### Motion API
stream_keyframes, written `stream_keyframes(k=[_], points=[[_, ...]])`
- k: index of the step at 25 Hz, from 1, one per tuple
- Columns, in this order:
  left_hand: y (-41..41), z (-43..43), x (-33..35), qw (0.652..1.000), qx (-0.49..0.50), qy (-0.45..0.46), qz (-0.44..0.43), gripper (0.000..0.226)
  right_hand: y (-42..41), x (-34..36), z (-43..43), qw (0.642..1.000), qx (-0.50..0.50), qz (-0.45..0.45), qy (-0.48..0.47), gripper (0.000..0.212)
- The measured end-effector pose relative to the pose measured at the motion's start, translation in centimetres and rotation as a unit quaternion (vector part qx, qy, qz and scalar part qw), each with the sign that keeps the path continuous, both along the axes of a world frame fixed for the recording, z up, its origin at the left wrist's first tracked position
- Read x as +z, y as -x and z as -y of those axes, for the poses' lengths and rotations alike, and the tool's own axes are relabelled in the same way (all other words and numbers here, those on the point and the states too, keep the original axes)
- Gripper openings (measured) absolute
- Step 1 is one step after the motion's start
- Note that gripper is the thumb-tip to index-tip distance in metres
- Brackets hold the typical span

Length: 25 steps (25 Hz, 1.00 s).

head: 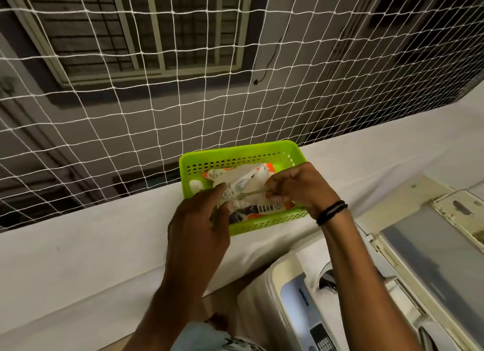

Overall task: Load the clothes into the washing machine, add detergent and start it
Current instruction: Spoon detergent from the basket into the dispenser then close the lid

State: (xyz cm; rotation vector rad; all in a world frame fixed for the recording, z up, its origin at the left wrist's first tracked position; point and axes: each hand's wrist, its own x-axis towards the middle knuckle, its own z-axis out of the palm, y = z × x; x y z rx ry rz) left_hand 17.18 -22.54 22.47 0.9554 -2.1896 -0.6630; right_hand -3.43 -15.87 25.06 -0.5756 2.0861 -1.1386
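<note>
A white and orange detergent packet [246,183] lies in a lime-green perforated basket [235,155] on a white ledge. My left hand [199,227] pinches the packet's left side. My right hand [301,185], with black bands at the wrist, pinches its right side, and a strip of the packet stretches between the two hands. The top-loading washing machine [288,298] stands below at the lower right, with its lid [432,251] raised. Part of the drum opening shows under my right forearm; I cannot see clothes inside it.
A white ledge [78,259] runs across the view and bears the basket. White safety netting [183,101] rises behind it, with a building wall and window beyond. A small white object [196,186] lies in the basket's left end. The machine's control panel [314,332] faces me.
</note>
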Motion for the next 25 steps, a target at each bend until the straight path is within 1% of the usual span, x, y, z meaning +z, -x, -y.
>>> stream_keyframes(k=[1, 2, 3, 4, 5, 6, 9, 11, 13, 14, 18, 21, 25], points=[[0.1, 0.0, -0.1, 1.0, -0.002, 0.005, 0.007, 0.034, 0.1, -0.1, -0.2, 1.0, -0.002, 0.001, 0.005, 0.017], [0.2, 0.0, -0.1, 1.0, -0.003, 0.008, 0.01, 0.034, 0.3, -0.2, -0.4, 0.999, -0.005, -0.048, -0.006, 0.017], [0.2, 0.0, -0.1, 1.0, -0.002, 0.01, 0.01, 0.033, 0.8, -0.6, -0.4, 0.989, -0.005, -0.144, -0.031, 0.016], [0.3, 0.0, -0.1, 1.0, 0.001, 0.01, 0.01, 0.033, 1.0, -0.8, -0.5, 0.966, 0.001, -0.249, -0.064, 0.014], [0.4, 0.0, -0.1, 1.0, 0.003, 0.007, 0.012, 0.033, 1.2, -1.0, -0.5, 0.946, 0.006, -0.313, -0.084, 0.013], [0.6, 0.0, 0.0, 1.0, 0.005, 0.0, 0.013, 0.033, 1.1, -1.1, -0.4, 0.944, 0.02, -0.317, -0.092, 0.013], [0.8, -0.1, 0.2, 1.0, 0.009, -0.019, 0.015, 0.033, 0.6, -1.2, 0.2, 0.98, 0.057, -0.173, -0.084, 0.015], [0.8, -0.1, 0.2, 1.0, 0.011, -0.02, 0.014, 0.033, 0.7, -1.2, 0.5, 0.991, 0.044, -0.092, -0.082, 0.011], [0.7, -0.3, 0.3, 1.0, 0.011, -0.021, 0.01, 0.033, 0.9, -0.7, 0.3, 0.996, 0.028, -0.034, -0.074, 0.012], [0.6, -0.3, 0.3, 1.0, 0.011, -0.021, 0.009, 0.033, 1.1, -0.5, 0.0, 0.997, 0.031, -0.019, -0.061, 0.011], [0.4, -0.4, 0.4, 0.999, 0.018, -0.042, -0.014, 0.032, 1.6, 0.7, -2.0, 0.999, 0.022, 0.02, 0.043, 0.014], [0.4, -0.5, 0.5, 0.998, 0.021, -0.038, -0.039, 0.034, 2.4, 1.4, -3.6, 0.997, -0.019, 0.024, 0.078, 0.017], [0.7, -0.8, 0.6, 0.997, 0.02, -0.027, -0.062, 0.032, 3.1, 1.4, -5.2, 0.992, -0.066, 0.028, 0.101, 0.009]])
